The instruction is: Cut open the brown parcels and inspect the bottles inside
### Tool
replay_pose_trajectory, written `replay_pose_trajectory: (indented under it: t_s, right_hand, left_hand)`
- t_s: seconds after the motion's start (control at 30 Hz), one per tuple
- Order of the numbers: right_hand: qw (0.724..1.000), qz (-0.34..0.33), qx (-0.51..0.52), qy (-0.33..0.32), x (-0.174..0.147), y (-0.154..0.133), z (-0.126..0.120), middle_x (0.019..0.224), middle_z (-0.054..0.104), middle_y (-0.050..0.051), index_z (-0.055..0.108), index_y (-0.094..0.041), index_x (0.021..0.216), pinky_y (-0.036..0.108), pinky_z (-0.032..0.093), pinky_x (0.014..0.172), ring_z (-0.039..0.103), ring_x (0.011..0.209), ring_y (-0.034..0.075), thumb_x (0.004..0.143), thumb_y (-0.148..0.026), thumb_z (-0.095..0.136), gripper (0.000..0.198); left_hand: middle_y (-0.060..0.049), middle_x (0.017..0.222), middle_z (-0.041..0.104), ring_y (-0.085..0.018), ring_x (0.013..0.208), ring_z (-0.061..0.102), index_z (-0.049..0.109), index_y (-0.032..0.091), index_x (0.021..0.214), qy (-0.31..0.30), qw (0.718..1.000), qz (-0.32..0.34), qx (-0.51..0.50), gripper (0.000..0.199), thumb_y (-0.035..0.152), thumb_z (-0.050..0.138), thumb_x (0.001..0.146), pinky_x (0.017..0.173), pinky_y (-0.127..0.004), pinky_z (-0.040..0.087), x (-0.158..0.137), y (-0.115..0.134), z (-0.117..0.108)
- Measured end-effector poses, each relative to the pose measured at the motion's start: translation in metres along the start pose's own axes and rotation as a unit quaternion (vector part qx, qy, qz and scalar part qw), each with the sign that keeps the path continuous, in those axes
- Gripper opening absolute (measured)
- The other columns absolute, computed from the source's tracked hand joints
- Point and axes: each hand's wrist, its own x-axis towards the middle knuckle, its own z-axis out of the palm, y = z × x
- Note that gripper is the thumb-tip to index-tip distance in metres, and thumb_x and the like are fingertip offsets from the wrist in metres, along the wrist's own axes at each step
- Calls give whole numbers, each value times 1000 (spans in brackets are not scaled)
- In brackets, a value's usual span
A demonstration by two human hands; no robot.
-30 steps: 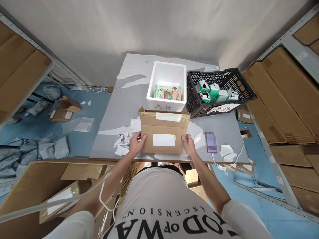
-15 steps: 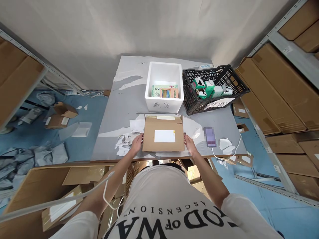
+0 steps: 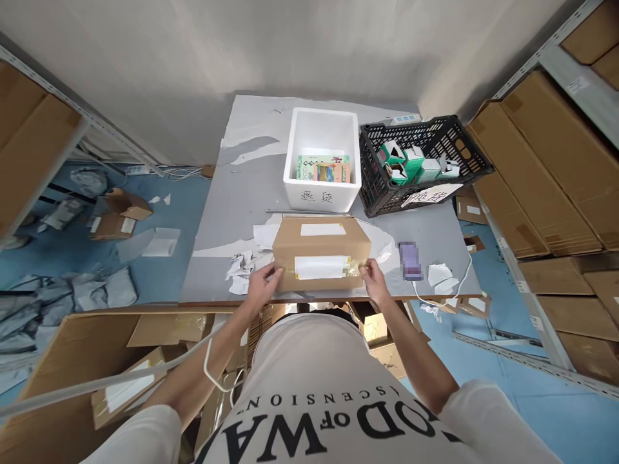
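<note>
A brown cardboard box (image 3: 285, 241) rests tilted at the front edge of the grey table, white labels on two of its faces. Clear tape crosses the face nearer to me. My left hand (image 3: 264, 285) grips the left end of the box, thumb on the near face. At the right end my right hand (image 3: 375, 281) holds on the same way, its fingertips at the taped corner. Crumpled white paper (image 3: 240, 265) lies left of the box, close to my left hand. A purple phone (image 3: 411, 261), blurred, lies to the right with a white cable.
Behind the box stand a white foam bin (image 3: 322, 196) with booklets inside and a black crate (image 3: 387, 203) holding green-white cartons. Paper scraps (image 3: 440, 277) lie at the right. A large open carton (image 3: 43, 380) stands below left; shelves of boxes (image 3: 556, 174) flank the right.
The box has turned in my hands, so a taped face with a label now faces me. Both hands have shifted their hold on its ends.
</note>
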Motion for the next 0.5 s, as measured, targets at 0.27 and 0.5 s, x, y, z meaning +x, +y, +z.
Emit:
replay_pose_trajectory:
  t_s: [0.27, 0.5]
  right_hand:
    - [980, 39, -189, 39, 36, -64, -15, 90, 69, 5, 50, -24, 84, 32, 42, 76, 60, 84, 22, 88, -63, 38, 41]
    - [964, 115, -238, -18, 66, -47, 5, 86, 67, 7, 50, -24, 77, 33, 43, 75, 60, 82, 24, 89, -59, 41, 38]
  left_hand:
    - [-1, 50, 51, -14, 56, 47, 65, 14, 57, 40, 992, -86, 79, 58, 64, 48, 82, 55, -25, 32, 39, 50, -16]
    - [-7, 57, 60, -21, 63, 56, 68, 17, 61, 8, 981, -112, 160, 60, 68, 45, 82, 58, -29, 34, 78, 37, -17]
